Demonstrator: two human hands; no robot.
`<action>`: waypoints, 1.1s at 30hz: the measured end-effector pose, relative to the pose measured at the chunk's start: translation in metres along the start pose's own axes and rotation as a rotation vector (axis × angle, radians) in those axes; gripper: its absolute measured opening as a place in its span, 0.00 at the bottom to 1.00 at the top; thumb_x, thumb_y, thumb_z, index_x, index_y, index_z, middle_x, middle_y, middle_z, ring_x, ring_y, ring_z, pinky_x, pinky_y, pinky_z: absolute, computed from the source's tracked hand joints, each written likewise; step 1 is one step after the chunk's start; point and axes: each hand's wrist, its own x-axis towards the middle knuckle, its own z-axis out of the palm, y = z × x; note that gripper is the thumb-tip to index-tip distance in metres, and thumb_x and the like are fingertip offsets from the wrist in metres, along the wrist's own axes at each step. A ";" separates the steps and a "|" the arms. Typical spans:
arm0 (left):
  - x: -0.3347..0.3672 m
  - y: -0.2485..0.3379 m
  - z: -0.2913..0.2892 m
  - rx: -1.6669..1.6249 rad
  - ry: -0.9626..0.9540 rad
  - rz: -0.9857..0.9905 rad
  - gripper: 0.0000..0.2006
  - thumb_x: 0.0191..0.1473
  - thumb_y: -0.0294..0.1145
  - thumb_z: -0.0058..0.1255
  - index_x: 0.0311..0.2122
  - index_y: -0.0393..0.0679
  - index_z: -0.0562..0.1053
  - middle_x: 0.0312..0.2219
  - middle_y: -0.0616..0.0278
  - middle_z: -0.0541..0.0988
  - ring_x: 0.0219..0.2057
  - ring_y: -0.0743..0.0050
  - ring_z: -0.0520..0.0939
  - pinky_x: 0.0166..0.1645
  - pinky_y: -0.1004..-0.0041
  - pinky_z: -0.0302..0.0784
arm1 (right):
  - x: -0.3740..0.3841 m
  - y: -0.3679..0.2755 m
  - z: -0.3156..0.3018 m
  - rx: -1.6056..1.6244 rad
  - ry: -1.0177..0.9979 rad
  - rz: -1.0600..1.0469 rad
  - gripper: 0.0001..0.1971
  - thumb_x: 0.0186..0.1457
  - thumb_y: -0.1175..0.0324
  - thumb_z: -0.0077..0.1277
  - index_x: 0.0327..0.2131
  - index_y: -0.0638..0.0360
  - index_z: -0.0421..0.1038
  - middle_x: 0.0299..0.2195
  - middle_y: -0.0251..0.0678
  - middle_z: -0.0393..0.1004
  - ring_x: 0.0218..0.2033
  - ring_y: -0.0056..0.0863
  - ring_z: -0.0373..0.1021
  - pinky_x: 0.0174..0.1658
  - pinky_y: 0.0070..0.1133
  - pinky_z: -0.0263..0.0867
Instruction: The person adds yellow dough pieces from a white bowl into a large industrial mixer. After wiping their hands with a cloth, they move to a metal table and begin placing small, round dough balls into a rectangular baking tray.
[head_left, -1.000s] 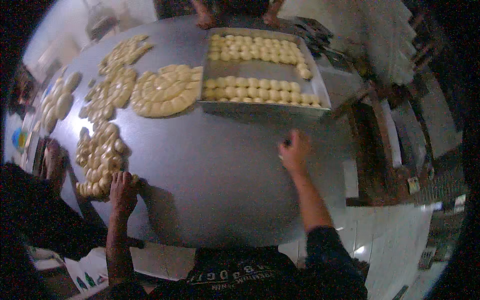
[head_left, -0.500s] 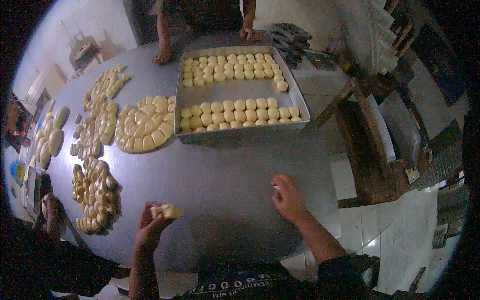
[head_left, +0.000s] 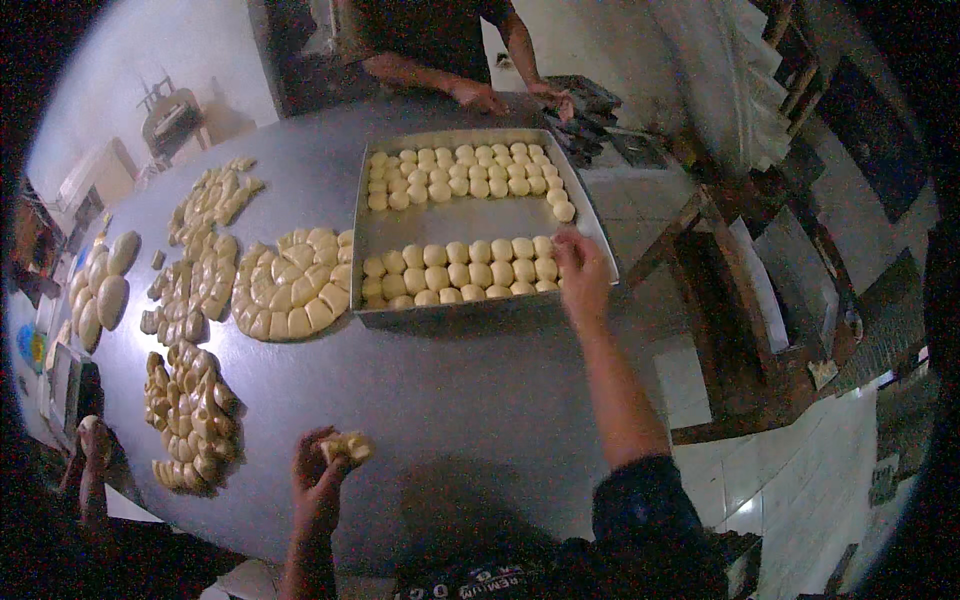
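Low over the metal table, my left hand (head_left: pixel 318 465) is closed around a lumpy piece of pale dough (head_left: pixel 348 447), which sticks out past the thumb and fingers. My right hand (head_left: pixel 587 278) reaches into the right side of a large square metal tray (head_left: pixel 470 311), at the end of the nearer rows of dough balls (head_left: pixel 480 274). Its fingers are pinched together, and whatever they hold is hidden. More dough balls (head_left: pixel 440 191) fill the far half of the tray, with a bare strip of metal between the two groups.
A coil of cut dough pieces (head_left: pixel 295 310) touches the tray's left side. Further left lie heaps of dough pieces (head_left: pixel 190 420) and larger oval ones (head_left: pixel 110 298). Another person's hands (head_left: pixel 478 97) are across the table; a co-worker's hand (head_left: pixel 93 440) is at lower left.
My right hand has moved forward from above the near table into the tray's right side. My left hand still holds the dough. The person opposite has shifted both hands to the right.
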 end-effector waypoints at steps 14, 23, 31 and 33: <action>-0.016 -0.012 -0.043 -0.091 0.072 -0.056 0.07 0.52 0.30 0.49 0.34 0.43 0.65 0.29 0.64 0.71 0.32 0.75 0.73 0.38 0.73 0.70 | -0.212 -0.033 -0.081 -0.972 -0.722 -0.353 0.22 0.52 0.61 0.46 0.51 0.50 0.62 0.44 0.40 0.65 0.45 0.40 0.60 0.48 0.36 0.55; -0.025 -0.037 -0.056 0.102 0.179 -0.264 0.10 0.47 0.23 0.54 0.31 0.48 0.64 0.24 0.72 0.66 0.25 0.85 0.67 0.29 0.82 0.63 | -0.225 -0.010 -0.033 -0.542 -0.481 -0.455 0.12 0.46 0.62 0.51 0.33 0.56 0.66 0.37 0.43 0.65 0.39 0.42 0.61 0.43 0.37 0.56; -0.042 -0.036 -0.018 0.033 0.016 -0.269 0.23 0.46 0.22 0.53 0.49 0.40 0.62 0.43 0.59 0.69 0.42 0.68 0.72 0.48 0.72 0.67 | -0.174 -0.007 -0.004 -0.507 -0.301 -0.337 0.08 0.42 0.70 0.53 0.26 0.57 0.65 0.30 0.39 0.66 0.33 0.39 0.63 0.38 0.33 0.58; -0.032 -0.025 -0.024 0.010 -0.027 -0.222 0.15 0.48 0.25 0.51 0.43 0.43 0.64 0.39 0.62 0.70 0.39 0.72 0.72 0.43 0.74 0.68 | -0.201 -0.013 -0.038 -0.459 -0.380 -0.463 0.09 0.41 0.70 0.54 0.25 0.57 0.64 0.29 0.38 0.66 0.32 0.39 0.63 0.37 0.34 0.57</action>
